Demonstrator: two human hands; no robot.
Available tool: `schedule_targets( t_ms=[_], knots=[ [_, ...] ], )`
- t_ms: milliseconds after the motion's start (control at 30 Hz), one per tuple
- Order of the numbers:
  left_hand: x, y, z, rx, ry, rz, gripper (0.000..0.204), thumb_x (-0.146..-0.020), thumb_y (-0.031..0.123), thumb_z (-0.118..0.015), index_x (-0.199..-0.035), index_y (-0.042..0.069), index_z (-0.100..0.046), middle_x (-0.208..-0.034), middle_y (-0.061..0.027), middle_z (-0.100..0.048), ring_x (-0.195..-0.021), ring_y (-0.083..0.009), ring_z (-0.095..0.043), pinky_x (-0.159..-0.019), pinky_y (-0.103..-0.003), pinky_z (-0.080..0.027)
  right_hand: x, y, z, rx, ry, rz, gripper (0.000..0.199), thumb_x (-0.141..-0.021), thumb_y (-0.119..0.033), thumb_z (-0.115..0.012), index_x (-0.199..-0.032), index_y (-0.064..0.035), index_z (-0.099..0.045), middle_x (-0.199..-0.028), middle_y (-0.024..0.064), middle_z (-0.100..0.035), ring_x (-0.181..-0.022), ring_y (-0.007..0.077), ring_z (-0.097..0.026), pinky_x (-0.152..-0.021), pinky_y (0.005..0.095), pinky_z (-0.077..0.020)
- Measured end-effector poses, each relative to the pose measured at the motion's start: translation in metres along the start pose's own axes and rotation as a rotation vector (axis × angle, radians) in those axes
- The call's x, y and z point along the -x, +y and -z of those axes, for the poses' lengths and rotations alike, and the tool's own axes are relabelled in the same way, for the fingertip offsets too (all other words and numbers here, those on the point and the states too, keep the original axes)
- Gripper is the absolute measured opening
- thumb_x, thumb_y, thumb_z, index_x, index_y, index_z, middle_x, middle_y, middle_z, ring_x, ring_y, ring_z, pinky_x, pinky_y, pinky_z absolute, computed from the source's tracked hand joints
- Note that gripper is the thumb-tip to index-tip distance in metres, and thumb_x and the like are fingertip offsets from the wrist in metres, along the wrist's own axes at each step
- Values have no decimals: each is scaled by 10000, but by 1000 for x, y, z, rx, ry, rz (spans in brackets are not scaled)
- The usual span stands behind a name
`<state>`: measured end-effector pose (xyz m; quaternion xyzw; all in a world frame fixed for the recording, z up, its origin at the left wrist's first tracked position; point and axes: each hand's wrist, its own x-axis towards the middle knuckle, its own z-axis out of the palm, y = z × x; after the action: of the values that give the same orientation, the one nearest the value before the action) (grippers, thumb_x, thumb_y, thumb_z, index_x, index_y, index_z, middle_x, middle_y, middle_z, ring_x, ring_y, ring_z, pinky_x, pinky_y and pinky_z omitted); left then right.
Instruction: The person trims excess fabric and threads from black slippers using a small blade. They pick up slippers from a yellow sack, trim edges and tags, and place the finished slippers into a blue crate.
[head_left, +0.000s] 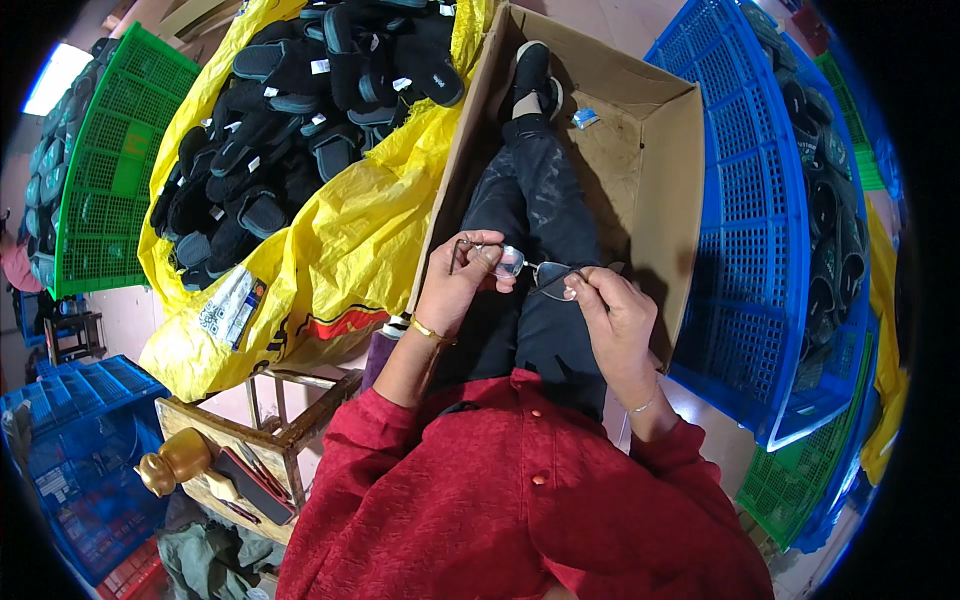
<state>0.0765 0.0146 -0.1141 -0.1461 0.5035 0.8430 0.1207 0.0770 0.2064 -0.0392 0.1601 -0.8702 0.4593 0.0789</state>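
A pair of eyeglasses (513, 262) is held out over my lap between my two hands. My left hand (462, 275) pinches the left lens and its rim, with thumb and fingers closed on them. At the other side, my right hand (612, 308) grips the glasses near the right lens, thumb against the fingers. Below them are my legs in dark trousers, stretched into a large cardboard box (655, 190). A small blue-and-white packet (584, 118) lies on the bottom of the box.
Left of the box, a yellow sack (340, 250) overflows with black slippers (270, 130). Blue crates (735, 220) with footwear stand at the right, a green crate (120, 160) at the far left. A wooden stool (270, 430) near my left elbow bears a golden figurine (180, 460) and a dark phone-like slab (252, 485).
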Motion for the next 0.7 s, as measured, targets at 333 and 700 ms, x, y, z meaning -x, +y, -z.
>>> schedule_targets(
  t_ms=[333, 700],
  knots=[
    [-3, 5, 0, 81, -3, 52, 293, -991, 216, -445, -1151, -18, -520, -875, -100, -667, -731, -153, -638, -650, -281, -552, 4, 1, -7, -56, 42, -60, 83, -801, -26, -679, -841, 17, -620, -717, 127, -629, -614, 234, -629, -560, 299, -483],
    [-6, -2, -5, 3, 130, -36, 193, -955, 143, -515, -1072, -11, -513, -824, -88, -650, -642, -115, -604, -580, -248, -535, 4, -7, -9, -23, -24, -14, 90, -811, -44, -671, -848, 12, -611, -738, 154, -629, -633, 293, -624, -564, 339, -483]
  ],
)
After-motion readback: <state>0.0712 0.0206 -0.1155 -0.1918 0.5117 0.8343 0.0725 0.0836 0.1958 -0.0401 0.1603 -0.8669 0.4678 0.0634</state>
